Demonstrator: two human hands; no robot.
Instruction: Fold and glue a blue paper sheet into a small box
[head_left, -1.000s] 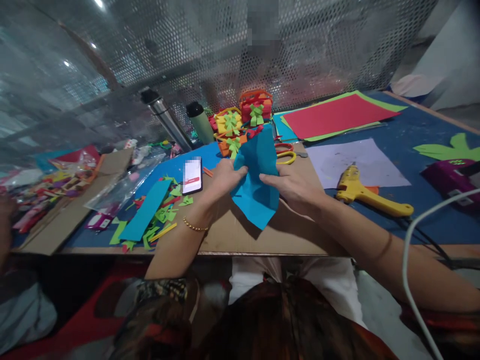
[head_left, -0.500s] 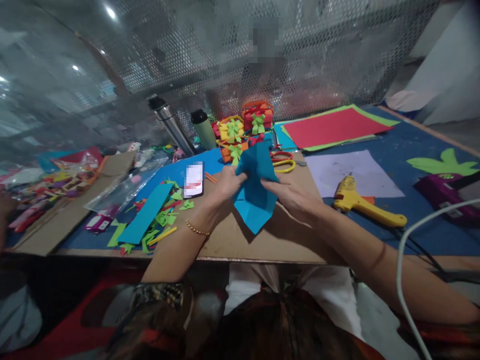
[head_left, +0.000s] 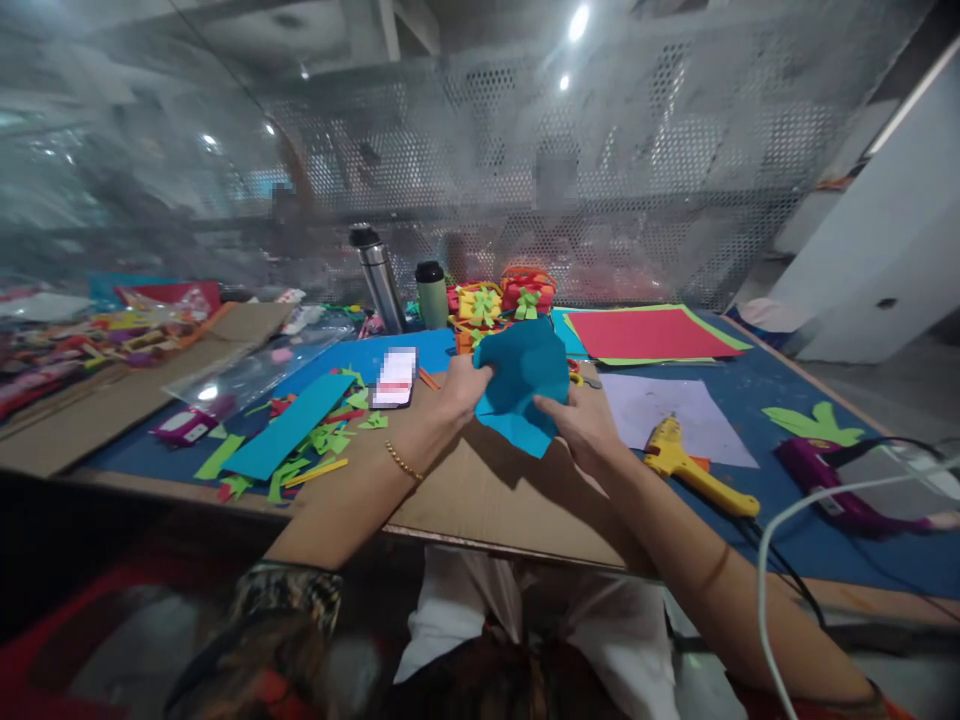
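A creased blue sheet (head_left: 523, 385) is held up over the brown cardboard (head_left: 517, 510) at the table's front. My left hand (head_left: 466, 390) pinches its left edge, thumb on the near face. On the lower right edge, my right hand (head_left: 581, 425) grips it, also with the thumb in front. Behind the sheet, scissors with yellow and red handles (head_left: 575, 376) are partly hidden. Small yellow (head_left: 480, 303) and red (head_left: 527, 290) paper baskets with green bows stand just beyond.
A phone (head_left: 395, 378), green scraps (head_left: 330, 437) and a blue strip (head_left: 291, 428) lie left. Two bottles (head_left: 381, 285) (head_left: 431, 295) stand behind. At right are a yellow glue gun (head_left: 697, 470), a lilac sheet (head_left: 667, 410), red paper (head_left: 652, 333) and a white cable (head_left: 765, 590).
The blue sheet has turned and spread wider, its pointed lower end now shifted right. My right hand sits lower on its edge. The camera view has tilted up.
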